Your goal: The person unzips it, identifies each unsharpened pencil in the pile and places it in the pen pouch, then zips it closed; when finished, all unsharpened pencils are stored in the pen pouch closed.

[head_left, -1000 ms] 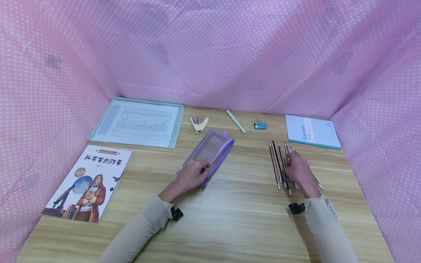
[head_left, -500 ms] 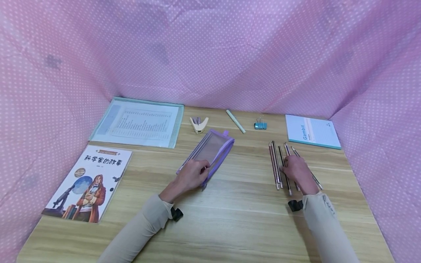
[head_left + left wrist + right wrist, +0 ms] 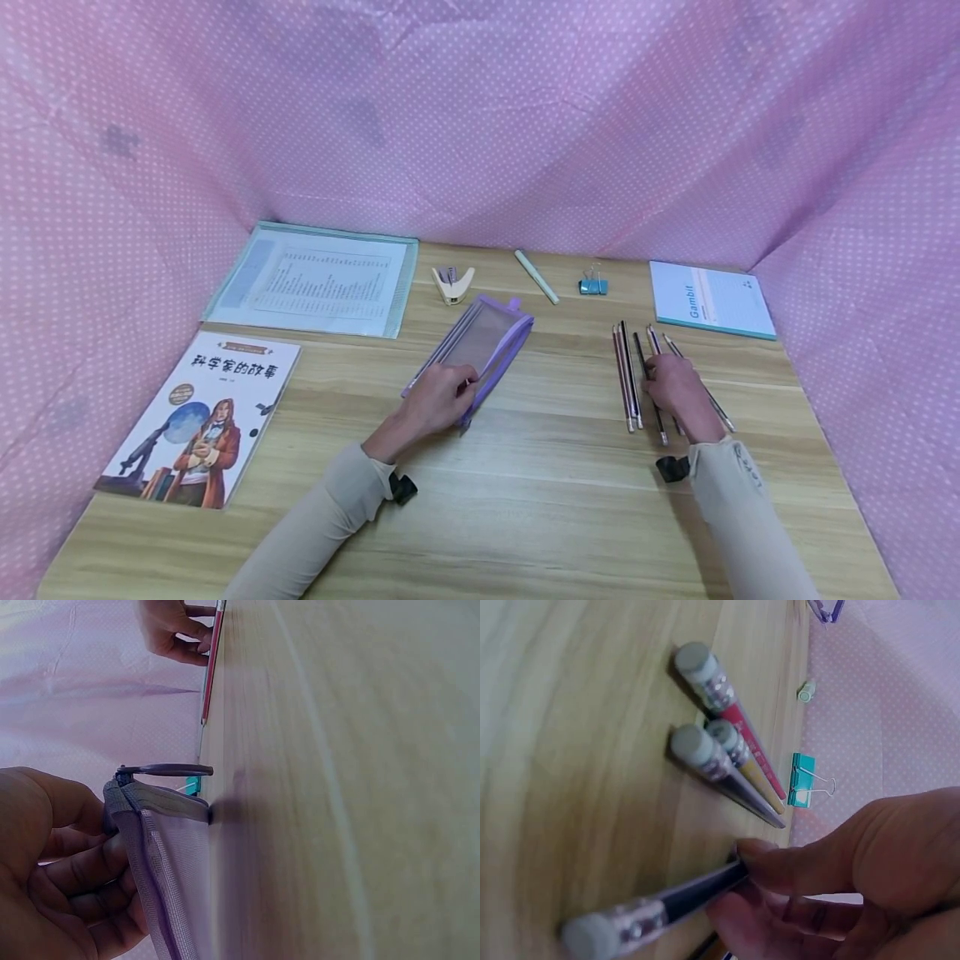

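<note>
My left hand [image 3: 437, 402] grips the near edge of a purple mesh pencil case [image 3: 486, 329], thumb and fingers on its zipped rim. The zip pull [image 3: 169, 770] sticks out at the corner in the left wrist view. On the right, my right hand [image 3: 678, 393] pinches a black pencil [image 3: 697, 892] with a white eraser end, low over the table. Left of that hand lies a close group of pencils, with a red pencil [image 3: 742, 731] and a dark pencil [image 3: 735, 787] among them. A slanting pencil [image 3: 722, 412] passes partly hidden under the right hand.
Behind the case are a cream staple remover [image 3: 453, 287], a pale green pen [image 3: 537, 277] and a teal binder clip [image 3: 593, 287]. A notebook [image 3: 716, 300] lies back right. A clear document folder [image 3: 315, 279] and an illustrated book [image 3: 202, 421] lie left. Pink cloth [image 3: 480, 125] surrounds the table.
The pencils left of my right hand have drawn closer together, and the black pencil now lies apart from them. The right hand has shifted slightly left. My left hand and the case stay put.
</note>
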`<act>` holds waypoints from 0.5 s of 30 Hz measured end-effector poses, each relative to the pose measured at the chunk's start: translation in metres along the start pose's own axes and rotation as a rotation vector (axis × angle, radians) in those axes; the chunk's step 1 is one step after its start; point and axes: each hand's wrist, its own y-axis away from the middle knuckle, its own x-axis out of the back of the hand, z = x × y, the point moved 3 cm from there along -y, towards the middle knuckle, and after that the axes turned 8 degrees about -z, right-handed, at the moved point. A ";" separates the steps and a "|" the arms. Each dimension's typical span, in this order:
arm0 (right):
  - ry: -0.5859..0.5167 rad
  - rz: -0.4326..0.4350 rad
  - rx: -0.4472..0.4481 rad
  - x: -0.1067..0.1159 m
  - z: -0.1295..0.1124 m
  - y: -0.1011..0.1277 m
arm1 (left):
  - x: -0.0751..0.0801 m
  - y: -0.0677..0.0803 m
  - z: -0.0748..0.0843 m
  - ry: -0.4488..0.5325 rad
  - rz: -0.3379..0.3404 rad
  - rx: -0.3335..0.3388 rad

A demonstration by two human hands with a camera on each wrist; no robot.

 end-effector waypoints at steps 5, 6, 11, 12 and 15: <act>0.004 -0.009 -0.004 0.001 -0.001 -0.002 | 0.000 0.000 0.000 0.001 -0.001 0.002; 0.001 -0.010 -0.001 0.001 0.000 -0.002 | 0.000 0.000 0.000 0.000 -0.001 0.003; -0.025 0.001 0.023 0.002 0.002 -0.002 | 0.001 0.000 0.000 -0.006 -0.002 0.001; -0.035 0.001 0.027 0.002 0.002 -0.001 | 0.001 0.000 0.000 -0.007 -0.001 0.000; -0.067 0.004 0.048 0.002 0.004 -0.001 | 0.000 0.000 0.000 -0.010 0.004 -0.005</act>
